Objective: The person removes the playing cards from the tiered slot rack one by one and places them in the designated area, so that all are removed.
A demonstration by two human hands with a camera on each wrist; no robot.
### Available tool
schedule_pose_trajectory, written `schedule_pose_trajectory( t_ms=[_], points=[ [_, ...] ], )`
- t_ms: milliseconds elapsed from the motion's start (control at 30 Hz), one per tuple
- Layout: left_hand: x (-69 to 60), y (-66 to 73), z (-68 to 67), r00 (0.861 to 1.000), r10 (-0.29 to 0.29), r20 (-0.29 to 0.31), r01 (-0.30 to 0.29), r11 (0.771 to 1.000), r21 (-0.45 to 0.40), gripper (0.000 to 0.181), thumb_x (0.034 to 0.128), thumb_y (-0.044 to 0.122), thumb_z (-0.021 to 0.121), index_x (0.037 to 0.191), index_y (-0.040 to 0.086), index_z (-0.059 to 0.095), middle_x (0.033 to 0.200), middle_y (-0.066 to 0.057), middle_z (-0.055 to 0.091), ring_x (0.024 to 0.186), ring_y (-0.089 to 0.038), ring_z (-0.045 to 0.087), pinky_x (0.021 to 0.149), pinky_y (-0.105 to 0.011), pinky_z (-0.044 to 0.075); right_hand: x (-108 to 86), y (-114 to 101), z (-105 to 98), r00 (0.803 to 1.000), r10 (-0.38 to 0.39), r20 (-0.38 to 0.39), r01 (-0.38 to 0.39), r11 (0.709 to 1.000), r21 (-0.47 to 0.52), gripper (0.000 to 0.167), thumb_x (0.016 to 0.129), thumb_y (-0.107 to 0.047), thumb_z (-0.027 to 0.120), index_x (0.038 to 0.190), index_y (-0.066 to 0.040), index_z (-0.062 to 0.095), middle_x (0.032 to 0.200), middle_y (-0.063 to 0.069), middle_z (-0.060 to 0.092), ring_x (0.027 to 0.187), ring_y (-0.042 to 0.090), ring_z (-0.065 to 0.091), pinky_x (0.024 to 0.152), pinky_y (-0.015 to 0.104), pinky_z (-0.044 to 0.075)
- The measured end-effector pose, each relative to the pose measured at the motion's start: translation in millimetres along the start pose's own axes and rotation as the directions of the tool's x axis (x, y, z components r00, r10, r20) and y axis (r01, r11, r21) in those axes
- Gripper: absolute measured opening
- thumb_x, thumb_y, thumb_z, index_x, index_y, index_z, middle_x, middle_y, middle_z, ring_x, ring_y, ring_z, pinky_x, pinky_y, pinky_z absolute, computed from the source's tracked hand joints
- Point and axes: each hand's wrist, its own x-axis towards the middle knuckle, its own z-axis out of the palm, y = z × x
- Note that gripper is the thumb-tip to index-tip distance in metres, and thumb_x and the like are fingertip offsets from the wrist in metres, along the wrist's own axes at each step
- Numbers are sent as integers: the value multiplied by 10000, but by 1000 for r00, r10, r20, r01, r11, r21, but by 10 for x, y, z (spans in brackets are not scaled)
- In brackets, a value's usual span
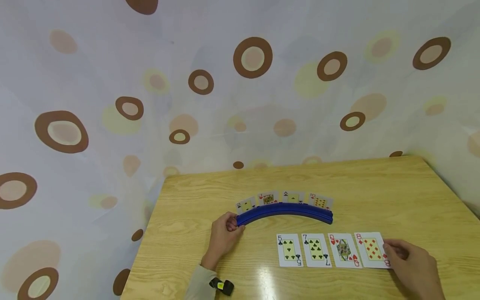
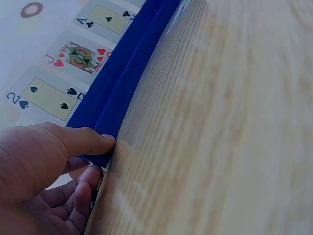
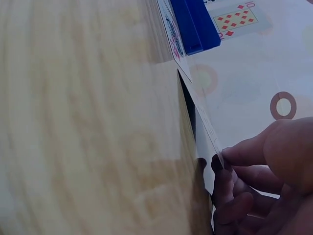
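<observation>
The eight of diamonds (image 1: pixel 372 250) ends a face-up row, its outer edge pinched between the right hand's (image 1: pixel 412 264) thumb and fingers; it looks flat from the head, yet the right wrist view shows that edge lifted off the table (image 1: pixel 183 221); leftward from this pinch lie the queen of hearts (image 1: pixel 343 250), seven of clubs (image 1: pixel 315 250) and five of clubs (image 1: pixel 289 250); beyond them the left hand (image 1: pixel 223 235) pinches the near end of a curved blue holder (image 1: pixel 285 209); rightward from that grip stand a two of spades (image 2: pixel 51 98), its "2" plainer from the left wrist than from the head, a jack of hearts (image 2: pixel 78 58), an ace of clubs (image 2: pixel 105 19) and a ten of diamonds (image 1: pixel 320 202).
</observation>
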Motion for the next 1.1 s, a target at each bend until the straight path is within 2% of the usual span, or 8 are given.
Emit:
schedule_pose_trajectory(
  t_ms=[167, 400, 567, 867, 933, 1000, 1067, 1100],
  points=[
    [4, 9, 0, 1000, -9, 5, 9, 1000, 12, 262, 923, 53, 851, 1149, -5, 730, 912, -58, 677, 767, -33, 558, 720, -171, 511, 2, 10, 6, 1000, -14, -28, 14, 1000, -5, 488, 1112, -345, 586, 1337, 74, 696, 1022, 142, 773, 792, 82, 611, 643, 223, 426],
    [-3, 23, -7, 1000, -20, 6, 20, 1000, 4, 268, 916, 46, 853, 1150, -4, 731, 914, -56, 673, 770, -32, 556, 721, -165, 506, -13, 10, 10, 998, -16, -66, 18, 1000, 18, 492, 1107, -377, 597, 1346, 40, 701, 1043, 145, 773, 729, -33, 535, 627, 199, 409],
    [-3, 24, -2, 1000, -30, 7, 30, 1000, 1, 270, 916, 49, 853, 1151, 0, 730, 913, -55, 669, 768, -33, 557, 720, -162, 503, -25, -37, 49, 996, -4, -86, 9, 998, 57, 414, 1085, -312, 640, 1345, 1, 714, 1093, 152, 767, 746, -49, 529, 621, 173, 415],
    [-29, 34, 14, 999, -36, 15, 36, 999, -7, 258, 916, 53, 854, 1132, -5, 726, 900, -61, 665, 757, -34, 554, 706, -166, 500, -100, -153, 99, 983, -83, -164, 98, 992, 86, 332, 1069, -271, 669, 1268, -22, 763, 1068, 151, 769, 738, -135, 491, 620, 149, 431],
    [-28, 43, 19, 999, -38, 15, 39, 999, -8, 254, 920, 49, 848, 1136, -7, 726, 901, -65, 666, 757, -41, 556, 709, -166, 499, -119, -201, 103, 974, -121, -191, 142, 985, 102, 303, 1067, -253, 680, 1245, -27, 775, 1055, 151, 775, 746, -156, 489, 626, 134, 434],
    [-22, 50, 21, 999, -39, 8, 39, 999, -9, 252, 923, 44, 847, 1141, -7, 730, 902, -66, 669, 757, -48, 558, 713, -166, 500, -124, -263, 117, 956, -187, -225, 216, 971, 108, 256, 1058, -208, 700, 1217, -27, 787, 1040, 163, 783, 755, -177, 493, 633, 113, 439],
    [-11, 50, 20, 999, -34, 0, 34, 999, -8, 253, 923, 38, 847, 1143, -10, 731, 899, -69, 669, 759, -52, 558, 716, -168, 499, -112, -338, 136, 928, -267, -259, 302, 948, 105, 210, 1042, -155, 722, 1192, -26, 793, 1037, 173, 784, 775, -197, 487, 638, 98, 432],
    [-2, 52, 20, 999, -32, -4, 32, 999, -7, 255, 923, 36, 847, 1146, -11, 732, 898, -69, 670, 761, -54, 559, 718, -168, 499, -98, -381, 145, 907, -313, -283, 353, 930, 101, 187, 1025, -116, 740, 1176, -23, 797, 1030, 181, 787, 788, -203, 490, 627, 94, 433]
  ],
)
